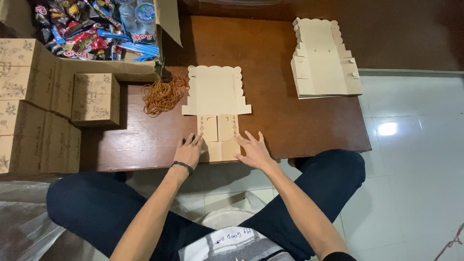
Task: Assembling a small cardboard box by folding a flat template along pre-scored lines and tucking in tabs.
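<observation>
Cream card: a flat, unfolded box blank (216,108) with a scalloped far edge lies on the brown wooden surface (299,121), its narrow near flaps under both hands, seemingly pinned so it stays put.
Left hand: the left hand (188,151) lies open, palm down, fingers spread on the blank's near-left flap; a dark band circles the wrist.
Right hand: the right hand (253,151) is also open and flat, pressing the near-right flap; it grips nothing.
Beyond the left hand: a loose heap of orange rubber bands (162,94) sits just past the blank's left side, within easy reach.
Further left: a folded, printed small box (95,99) stands beside stacked finished boxes (29,106); behind it, an open carton of wrapped snacks (94,29).
Beyond the right hand: a stack of flat blanks (323,60) waits well apart, at the far right of the surface.
</observation>
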